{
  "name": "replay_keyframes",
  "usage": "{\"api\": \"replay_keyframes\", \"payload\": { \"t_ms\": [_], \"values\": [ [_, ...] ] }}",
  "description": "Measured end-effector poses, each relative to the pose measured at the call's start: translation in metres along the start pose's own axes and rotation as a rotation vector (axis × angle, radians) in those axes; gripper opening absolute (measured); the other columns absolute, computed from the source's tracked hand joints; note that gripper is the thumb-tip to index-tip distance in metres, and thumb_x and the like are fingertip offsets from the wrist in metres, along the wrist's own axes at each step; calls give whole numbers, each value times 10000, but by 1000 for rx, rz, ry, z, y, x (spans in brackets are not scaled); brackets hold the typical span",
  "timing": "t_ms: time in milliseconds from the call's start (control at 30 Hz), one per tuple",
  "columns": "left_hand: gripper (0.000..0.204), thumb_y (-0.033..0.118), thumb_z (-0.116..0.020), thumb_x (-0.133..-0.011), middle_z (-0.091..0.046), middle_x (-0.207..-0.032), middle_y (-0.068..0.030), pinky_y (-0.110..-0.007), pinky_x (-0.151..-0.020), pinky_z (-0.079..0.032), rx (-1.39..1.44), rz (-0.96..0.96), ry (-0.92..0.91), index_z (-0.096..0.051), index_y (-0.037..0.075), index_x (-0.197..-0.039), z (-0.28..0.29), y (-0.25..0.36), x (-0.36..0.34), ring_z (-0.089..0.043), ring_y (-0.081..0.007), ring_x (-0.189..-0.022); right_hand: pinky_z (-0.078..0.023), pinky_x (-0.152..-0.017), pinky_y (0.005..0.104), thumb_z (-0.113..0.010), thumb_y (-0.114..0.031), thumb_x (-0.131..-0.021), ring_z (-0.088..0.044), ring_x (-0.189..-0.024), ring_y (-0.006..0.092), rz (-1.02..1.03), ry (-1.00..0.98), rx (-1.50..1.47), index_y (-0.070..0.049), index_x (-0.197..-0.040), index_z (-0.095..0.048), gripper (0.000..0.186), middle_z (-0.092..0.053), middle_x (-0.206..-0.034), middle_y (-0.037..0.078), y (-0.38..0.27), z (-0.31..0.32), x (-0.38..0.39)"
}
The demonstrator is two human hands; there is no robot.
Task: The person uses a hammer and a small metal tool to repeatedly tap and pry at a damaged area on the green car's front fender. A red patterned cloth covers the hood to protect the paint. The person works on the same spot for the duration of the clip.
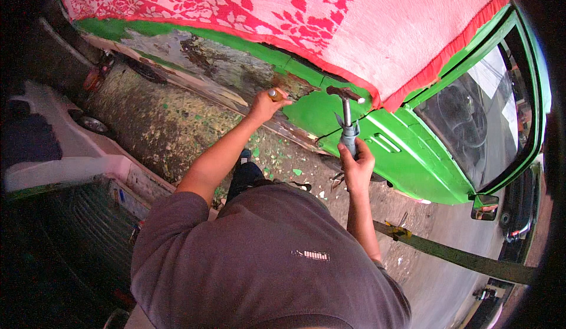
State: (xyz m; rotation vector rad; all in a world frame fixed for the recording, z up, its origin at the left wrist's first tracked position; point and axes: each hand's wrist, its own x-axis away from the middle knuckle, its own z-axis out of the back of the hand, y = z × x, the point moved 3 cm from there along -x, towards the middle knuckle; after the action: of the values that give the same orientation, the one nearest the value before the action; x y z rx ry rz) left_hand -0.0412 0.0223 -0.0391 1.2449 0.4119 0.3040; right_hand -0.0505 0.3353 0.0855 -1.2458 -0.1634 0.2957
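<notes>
A green vehicle (pixel 386 158) stretches across in front of me, its green paint gone from a long grey and brown strip (pixel 230 63) along the side. Next to the edge of that strip, my left hand (pixel 266 107) is closed around a tool with a rounded yellow-brown handle end (pixel 275 95); its working end cannot be made out. My right hand (pixel 357 167) grips a hammer (pixel 346 112) by its grey handle, head up, in front of the green door. The hammer's dark metal head is to the right of my left hand.
A red and pink floral blanket (pixel 277 5) covers the vehicle's upper side. Green paint flakes (pixel 297 171) litter the stained ground. Another vehicle with a ribbed dark bed (pixel 71 229) stands at left. A long dark bar (pixel 466 258) crosses at right, below the side mirror (pixel 484 207).
</notes>
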Motion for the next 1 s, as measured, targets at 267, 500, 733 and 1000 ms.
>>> {"api": "replay_keyframes", "payload": {
  "t_ms": [267,500,733,1000],
  "values": [
    [193,-16,-662,-885,-675,-1106,-102,-328,-847,-547,258,-63,-90,-543,48,-1022,2,-20,6,-675,-179,-959,-434,-675,302,-645,-45,-735,-521,-752,144,-64,-142,26,8,-966,-617,238,-585,-855,66,1,-7,-3],
    [172,-18,-616,-905,-664,-1112,-104,-347,-875,-532,177,-15,-128,-516,42,-1031,5,-21,13,-674,-202,-1006,124,-1103,688,-691,-59,-635,7,-1510,406,234,-139,320,-128,-890,-694,264,-311,-1600,18,7,-6,-12],
    [161,148,-693,-900,-683,-1062,-42,-342,-838,-518,-118,-54,-102,-610,70,-1013,11,-23,12,-657,-167,-935,-247,-1066,577,-673,-73,-755,-414,-1300,327,241,-144,363,-85,-1080,-659,325,-563,-1334,119,3,-15,-5],
    [206,195,-721,-890,-703,-974,-50,-333,-848,-514,-94,18,-101,-668,71,-1045,16,-3,6,-658,-156,-936,-456,-619,322,-718,-155,-861,-535,-658,140,-61,-198,108,8,-971,-614,223,-624,-733,71,11,-18,-14]
  ]
}}
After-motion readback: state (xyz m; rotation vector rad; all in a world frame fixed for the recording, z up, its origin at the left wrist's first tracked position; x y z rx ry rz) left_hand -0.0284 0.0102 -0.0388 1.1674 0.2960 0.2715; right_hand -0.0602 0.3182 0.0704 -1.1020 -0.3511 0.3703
